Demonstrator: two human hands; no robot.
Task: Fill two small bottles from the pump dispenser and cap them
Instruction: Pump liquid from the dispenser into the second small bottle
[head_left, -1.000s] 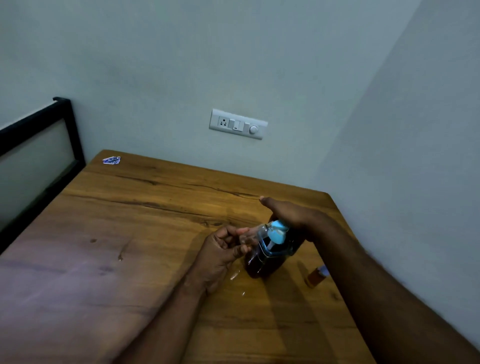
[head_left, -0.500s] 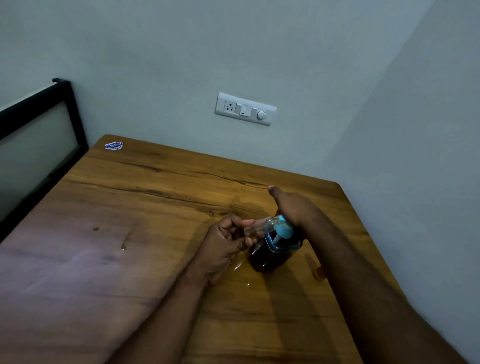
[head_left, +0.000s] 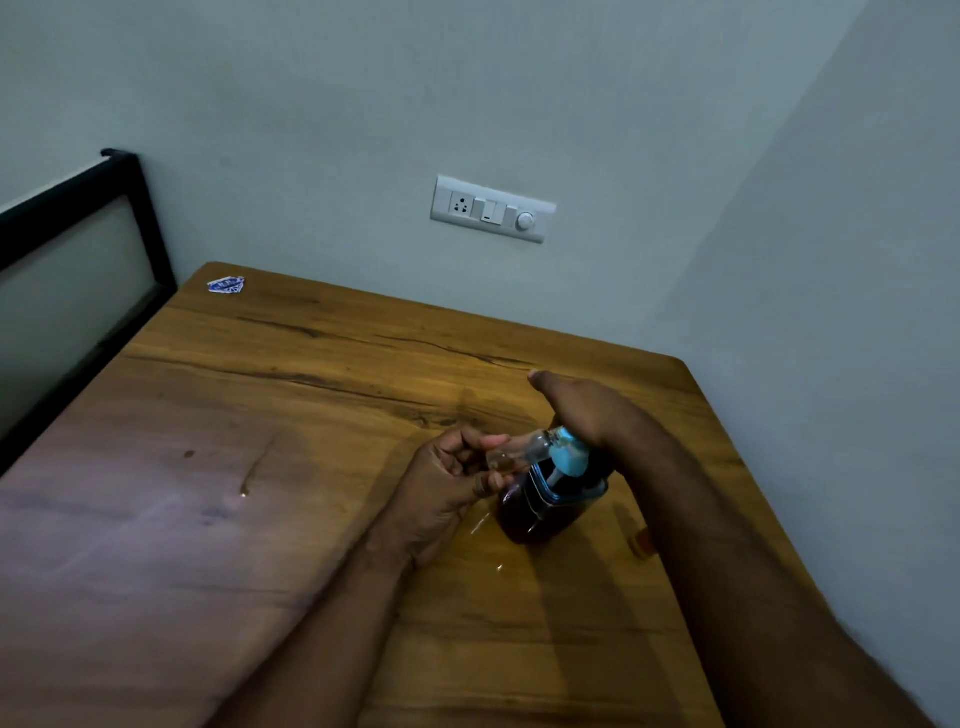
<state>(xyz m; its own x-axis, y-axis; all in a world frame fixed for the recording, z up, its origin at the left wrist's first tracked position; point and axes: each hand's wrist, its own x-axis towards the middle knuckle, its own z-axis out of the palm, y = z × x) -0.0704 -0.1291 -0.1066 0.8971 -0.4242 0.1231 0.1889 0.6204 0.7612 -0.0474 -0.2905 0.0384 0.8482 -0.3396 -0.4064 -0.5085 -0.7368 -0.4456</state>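
a small clear bottle (head_left: 511, 453) is pinched in the left hand (head_left: 452, 486), its mouth at the spout of the pump dispenser (head_left: 553, 493). the right hand (head_left: 587, 410) is pressed on the pump head, closed around nothing. the bottle seems light and slippery; it is best gripped at its body.

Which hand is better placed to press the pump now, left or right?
Right. The right hand already rests over the pump dispenser head, while the left hand holds the small bottle at the nozzle.
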